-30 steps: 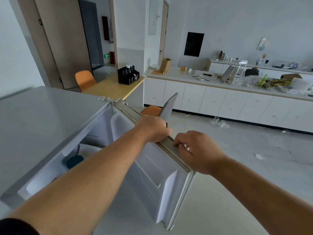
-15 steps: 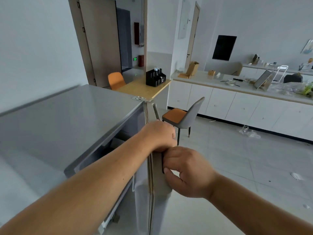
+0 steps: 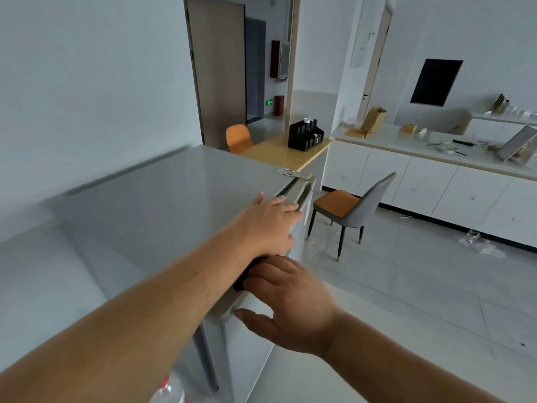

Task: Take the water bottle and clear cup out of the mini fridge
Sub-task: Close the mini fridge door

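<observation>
The grey mini fridge (image 3: 162, 205) fills the left of the head view. Its door (image 3: 250, 353) stands almost against the body, with only a narrow gap showing near the hinge (image 3: 286, 171). My left hand (image 3: 267, 225) lies flat on the top edge of the door, fingers stretched out. My right hand (image 3: 290, 306) grips the near top corner of the door, fingers curled over the edge and thumb on the front. A clear water bottle (image 3: 170, 389) with a red band shows blurred at the bottom edge, under my left forearm. No clear cup is in view.
A grey chair with an orange seat (image 3: 347, 207) stands just beyond the door on the tiled floor. A wooden table (image 3: 279, 155) with a black organiser and an orange chair (image 3: 238, 138) lie behind the fridge. White cabinets (image 3: 430, 181) run along the right wall.
The door has swung from wide open to nearly shut against the fridge, hiding the inside. My left hand has flattened on the door's top edge. The view has turned left.
</observation>
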The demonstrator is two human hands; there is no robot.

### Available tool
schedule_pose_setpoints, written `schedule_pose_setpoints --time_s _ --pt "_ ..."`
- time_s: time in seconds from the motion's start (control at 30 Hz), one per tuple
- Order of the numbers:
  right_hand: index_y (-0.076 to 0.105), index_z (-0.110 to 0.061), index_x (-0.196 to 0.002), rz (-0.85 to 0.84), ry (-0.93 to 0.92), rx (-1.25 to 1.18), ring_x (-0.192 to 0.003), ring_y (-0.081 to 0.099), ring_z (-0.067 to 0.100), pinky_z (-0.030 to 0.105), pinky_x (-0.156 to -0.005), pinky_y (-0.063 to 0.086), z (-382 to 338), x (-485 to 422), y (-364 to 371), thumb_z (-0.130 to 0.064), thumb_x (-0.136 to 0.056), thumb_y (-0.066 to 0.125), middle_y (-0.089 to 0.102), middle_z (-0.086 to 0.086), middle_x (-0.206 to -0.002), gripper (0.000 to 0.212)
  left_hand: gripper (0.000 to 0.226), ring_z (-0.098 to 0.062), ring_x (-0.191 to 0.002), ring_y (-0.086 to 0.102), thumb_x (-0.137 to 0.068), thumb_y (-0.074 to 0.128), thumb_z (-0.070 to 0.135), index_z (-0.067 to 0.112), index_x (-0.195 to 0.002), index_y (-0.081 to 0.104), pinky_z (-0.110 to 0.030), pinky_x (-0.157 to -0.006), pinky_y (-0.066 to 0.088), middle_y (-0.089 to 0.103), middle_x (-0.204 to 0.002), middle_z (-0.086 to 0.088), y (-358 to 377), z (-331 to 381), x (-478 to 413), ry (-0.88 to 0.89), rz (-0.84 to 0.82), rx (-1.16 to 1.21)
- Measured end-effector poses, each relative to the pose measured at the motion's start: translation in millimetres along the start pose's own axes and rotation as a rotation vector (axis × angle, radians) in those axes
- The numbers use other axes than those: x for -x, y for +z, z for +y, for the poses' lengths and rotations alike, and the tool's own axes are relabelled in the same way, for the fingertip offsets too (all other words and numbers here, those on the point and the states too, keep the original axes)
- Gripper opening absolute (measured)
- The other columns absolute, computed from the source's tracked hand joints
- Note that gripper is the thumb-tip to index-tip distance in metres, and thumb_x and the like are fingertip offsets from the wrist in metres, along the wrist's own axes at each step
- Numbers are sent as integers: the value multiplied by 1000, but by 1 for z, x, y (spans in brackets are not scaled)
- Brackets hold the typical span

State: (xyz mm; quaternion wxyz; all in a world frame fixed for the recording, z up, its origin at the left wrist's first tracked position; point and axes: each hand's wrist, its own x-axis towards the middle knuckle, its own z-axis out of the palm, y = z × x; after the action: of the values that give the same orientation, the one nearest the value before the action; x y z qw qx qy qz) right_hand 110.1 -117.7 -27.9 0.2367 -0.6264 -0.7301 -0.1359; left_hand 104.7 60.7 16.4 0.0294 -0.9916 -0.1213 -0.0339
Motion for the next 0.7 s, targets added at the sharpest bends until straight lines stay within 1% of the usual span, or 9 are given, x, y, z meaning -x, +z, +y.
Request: schedule_pose_setpoints --time_s 0.07,0.13,0.23,0.33,0.4,0.57,0.7 --pt "74 -21 -122 22 -6 12 -120 57 15 26 -111 36 -2 -8 9 -51 -100 59 68 -6 -121 40 66 -21 -160 17 -99 49 34 29 -163 33 -59 -126 5 25 -173 6 4 -10 1 7 18 12" --pt "73 -21 -123 55 -11 5 -121 56 15 25 -112 33 -3 -14 17 -49 -100 61 68 -6 -123 39 64 -19 -159 20 -100 47 35 32 -162 34 -56 -126 8 25 -173 9 7 -19 3 7 40 37" --pt "75 -21 -120 108 -30 -18 -119 58 17 27 -112 35 0 -21 25 -48 -99 63 69 -5 -121 37 60 -17 -157 26 -102 46 38 36 -161 36 -50 -126 16 26 -172 12 10 -26 3 3 52 84" --pt "75 -21 -119 140 -47 -30 -118 59 17 28 -112 36 2 -21 29 -48 -100 63 69 -5 -120 35 59 -18 -155 30 -103 48 37 35 -160 38 -44 -126 23 28 -171 12 10 -26 2 5 59 127" --pt "75 -21 -118 145 -50 -27 -118 59 16 29 -112 36 3 -21 30 -48 -100 63 69 -5 -120 35 58 -18 -155 30 -103 48 36 35 -160 38 -43 -126 23 28 -171 12 9 -26 2 5 66 143" --pt "75 -20 -118 139 -55 -13 -116 59 18 29 -111 36 2 -22 28 -47 -100 64 69 -4 -118 35 57 -19 -157 24 -104 47 35 35 -160 38 -40 -127 18 28 -171 12 8 -25 4 8 75 142" --pt "75 -19 -121 112 -61 10 -117 59 19 30 -113 36 2 -21 24 -47 -101 62 70 -3 -120 37 57 -18 -157 24 -104 47 36 36 -161 37 -39 -127 19 27 -171 13 7 -25 5 8 65 157"
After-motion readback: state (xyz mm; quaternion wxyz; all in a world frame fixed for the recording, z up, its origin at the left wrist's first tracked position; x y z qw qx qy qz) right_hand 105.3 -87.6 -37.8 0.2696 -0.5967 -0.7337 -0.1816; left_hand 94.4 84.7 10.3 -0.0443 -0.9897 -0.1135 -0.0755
